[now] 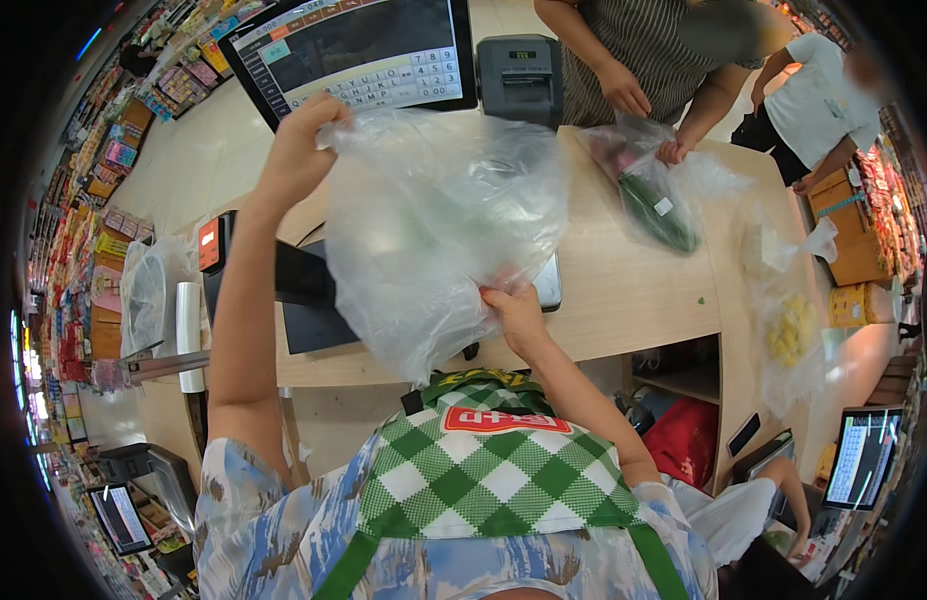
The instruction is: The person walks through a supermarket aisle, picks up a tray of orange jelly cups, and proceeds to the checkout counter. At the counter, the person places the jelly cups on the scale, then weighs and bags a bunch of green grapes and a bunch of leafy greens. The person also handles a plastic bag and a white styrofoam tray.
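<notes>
A large clear plastic bag (441, 217) is spread between my two hands above the counter. My left hand (302, 146) is raised in front of the touchscreen monitor (358, 60), pinching the bag's upper left edge. Lower down and to the right, my right hand (517, 319) grips the bag near its bottom side. Something pale green shows faintly through the film; blur hides what it is. Behind the bag, the edge of a metal scale plate (551, 281) is partly visible.
A label printer (519, 79) stands beside the monitor. Across the counter (621, 292), a person's hands (673, 150) hold a bag with a dark green vegetable (658, 206). Bagged yellow pieces (792, 330) lie at right. A plastic-film roll (188, 337) is at left.
</notes>
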Action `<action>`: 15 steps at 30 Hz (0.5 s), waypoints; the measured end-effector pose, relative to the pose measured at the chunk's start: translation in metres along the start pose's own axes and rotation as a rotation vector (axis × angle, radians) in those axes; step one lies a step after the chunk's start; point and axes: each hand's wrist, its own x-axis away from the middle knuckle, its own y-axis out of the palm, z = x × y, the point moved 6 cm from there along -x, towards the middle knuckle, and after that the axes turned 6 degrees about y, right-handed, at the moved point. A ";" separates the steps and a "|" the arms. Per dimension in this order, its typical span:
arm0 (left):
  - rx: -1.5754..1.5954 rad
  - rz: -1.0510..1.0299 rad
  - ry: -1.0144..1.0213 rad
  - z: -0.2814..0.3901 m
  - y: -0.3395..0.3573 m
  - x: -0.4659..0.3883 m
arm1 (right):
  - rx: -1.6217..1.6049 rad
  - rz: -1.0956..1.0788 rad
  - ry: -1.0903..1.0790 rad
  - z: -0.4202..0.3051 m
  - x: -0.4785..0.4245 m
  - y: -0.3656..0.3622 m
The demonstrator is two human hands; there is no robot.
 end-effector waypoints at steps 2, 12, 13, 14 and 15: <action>-0.193 0.232 -0.092 0.003 0.020 -0.001 | 0.042 0.066 0.063 0.016 -0.009 -0.010; -0.252 -0.802 0.212 -0.002 0.257 0.059 | 0.218 0.113 0.393 0.081 -0.036 -0.056; -0.291 -0.849 0.200 -0.007 0.272 0.059 | 0.252 0.103 0.404 0.084 -0.031 -0.056; -0.332 -0.895 0.186 -0.014 0.284 0.058 | 0.287 0.090 0.417 0.088 -0.022 -0.056; -0.318 -0.843 0.203 -0.012 0.288 0.052 | 0.319 0.082 0.434 0.091 -0.014 -0.057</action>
